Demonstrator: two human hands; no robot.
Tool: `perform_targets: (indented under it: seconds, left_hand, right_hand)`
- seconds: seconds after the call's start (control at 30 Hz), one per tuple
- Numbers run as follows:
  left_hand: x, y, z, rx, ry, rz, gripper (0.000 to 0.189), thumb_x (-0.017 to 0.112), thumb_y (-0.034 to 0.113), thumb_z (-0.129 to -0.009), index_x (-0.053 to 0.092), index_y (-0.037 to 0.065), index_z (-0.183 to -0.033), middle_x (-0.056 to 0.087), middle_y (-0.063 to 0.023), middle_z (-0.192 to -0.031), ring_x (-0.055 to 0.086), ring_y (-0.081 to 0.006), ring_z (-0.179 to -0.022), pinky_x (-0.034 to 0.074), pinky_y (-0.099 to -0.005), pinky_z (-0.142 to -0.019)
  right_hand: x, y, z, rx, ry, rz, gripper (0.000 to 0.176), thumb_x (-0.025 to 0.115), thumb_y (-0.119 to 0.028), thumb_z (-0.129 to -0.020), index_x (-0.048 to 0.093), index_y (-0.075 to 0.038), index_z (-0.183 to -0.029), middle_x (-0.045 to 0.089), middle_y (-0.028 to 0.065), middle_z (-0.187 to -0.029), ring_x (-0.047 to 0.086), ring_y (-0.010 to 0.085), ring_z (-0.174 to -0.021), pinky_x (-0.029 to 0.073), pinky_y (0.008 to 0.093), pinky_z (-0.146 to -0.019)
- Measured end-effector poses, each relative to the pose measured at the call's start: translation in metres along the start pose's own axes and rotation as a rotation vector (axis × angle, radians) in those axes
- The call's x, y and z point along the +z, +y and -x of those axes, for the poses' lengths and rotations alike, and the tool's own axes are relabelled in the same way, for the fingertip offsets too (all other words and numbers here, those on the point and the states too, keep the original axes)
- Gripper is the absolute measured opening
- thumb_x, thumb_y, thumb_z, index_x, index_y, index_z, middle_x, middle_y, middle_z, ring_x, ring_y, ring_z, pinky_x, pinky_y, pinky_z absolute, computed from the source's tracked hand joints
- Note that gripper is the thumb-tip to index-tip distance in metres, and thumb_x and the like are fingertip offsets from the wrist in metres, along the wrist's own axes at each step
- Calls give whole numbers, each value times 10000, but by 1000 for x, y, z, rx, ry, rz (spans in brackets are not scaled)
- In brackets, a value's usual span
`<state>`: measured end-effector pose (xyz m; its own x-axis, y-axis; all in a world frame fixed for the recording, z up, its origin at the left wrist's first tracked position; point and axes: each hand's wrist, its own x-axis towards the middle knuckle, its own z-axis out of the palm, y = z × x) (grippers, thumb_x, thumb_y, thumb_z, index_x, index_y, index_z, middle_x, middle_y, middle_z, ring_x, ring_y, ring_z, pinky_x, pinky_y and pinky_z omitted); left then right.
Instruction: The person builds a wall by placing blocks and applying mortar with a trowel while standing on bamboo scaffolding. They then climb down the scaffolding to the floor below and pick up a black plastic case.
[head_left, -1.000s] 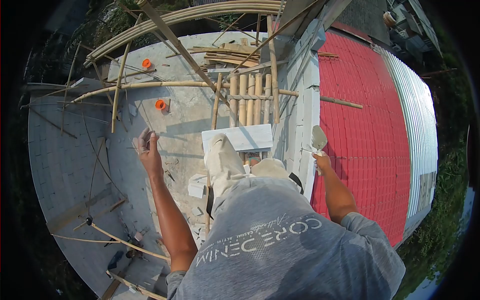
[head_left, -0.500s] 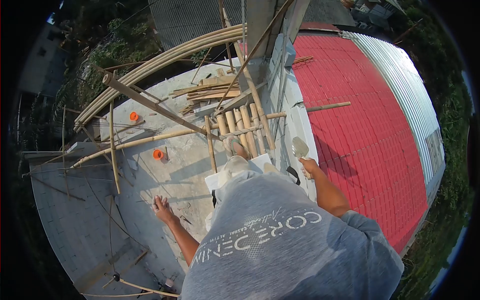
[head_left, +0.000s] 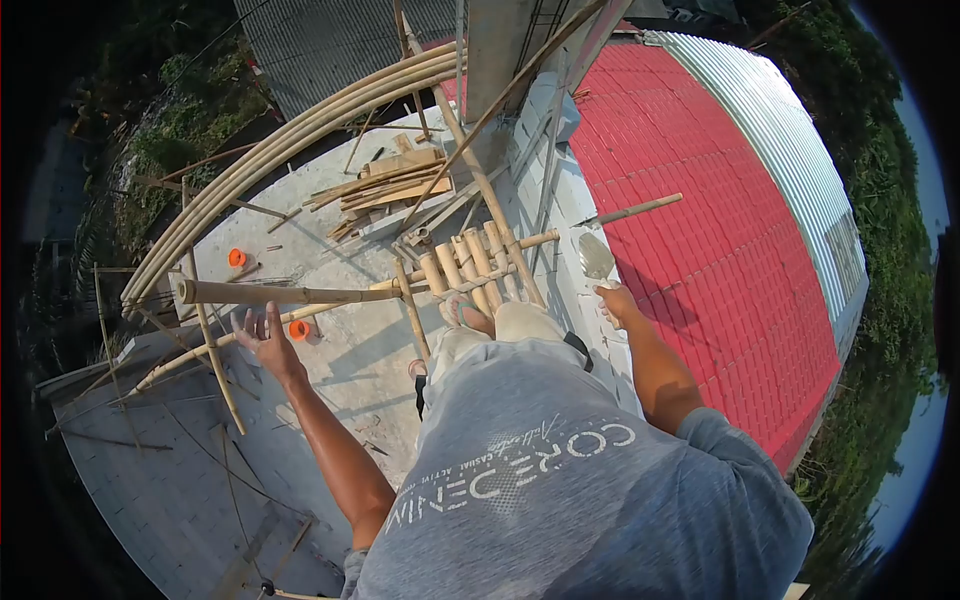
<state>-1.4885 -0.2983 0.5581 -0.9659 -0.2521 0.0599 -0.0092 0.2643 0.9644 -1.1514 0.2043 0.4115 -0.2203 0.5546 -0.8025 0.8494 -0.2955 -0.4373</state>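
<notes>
My right hand (head_left: pixel 615 306) is wrapped round the handle of a trowel (head_left: pixel 596 257), its grey blade pointing forward over the top of the pale block wall (head_left: pixel 585 222). Out to the left, my left hand (head_left: pixel 266 345) is raised with its fingers spread and holds nothing. Just beyond those fingertips runs a thick bamboo pole (head_left: pixel 290 294), its cut end to the left. My foot (head_left: pixel 470 314) in a sandal stands by a row of short bamboo lengths (head_left: pixel 470 268) lashed into a platform.
Orange buckets (head_left: pixel 300 330) sit on the concrete floor (head_left: pixel 360 345) below. A stack of timber strips (head_left: pixel 385 185) lies further off. Long bamboo rails (head_left: pixel 300 150) curve along the left. A red roof (head_left: pixel 700 240) spreads out right of the wall, and a concrete column (head_left: pixel 495 60) rises ahead.
My left hand has lifted forward and left, its fingers spreading near the bamboo pole. The pole looks more level as my view shifts. My right hand still grips the trowel.
</notes>
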Motion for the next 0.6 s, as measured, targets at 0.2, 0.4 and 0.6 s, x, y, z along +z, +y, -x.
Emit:
perform_targets:
  seconds: [0.2,0.4,0.6]
  left_hand:
    - [24,-3,-26,12,80,0,748,718,237,-867,273,-23,-1409,485,-150,-1232,518,-214,-1105,453,-346,-915]
    - [29,-25,-17,-153,128,-11,699,710,261,-873,328,-23,-1384,497,-150,-1242,524,-218,-1104,450,-347,-926]
    - [28,-57,-46,-315,139,-73,662,729,361,-832,449,-60,-1260,559,-150,-1160,540,-225,-1059,412,-375,-950]
  right_hand:
    - [16,44,-6,-61,225,72,319,692,-258,-732,611,-39,-950,581,84,-728,543,166,-586,437,349,-510]
    - [39,54,33,239,157,-75,345,716,-281,-709,601,15,-845,595,111,-716,556,201,-562,434,354,-493]
    - [53,76,5,263,67,0,390,704,-302,-718,654,67,-833,650,147,-746,623,227,-616,479,382,-540]
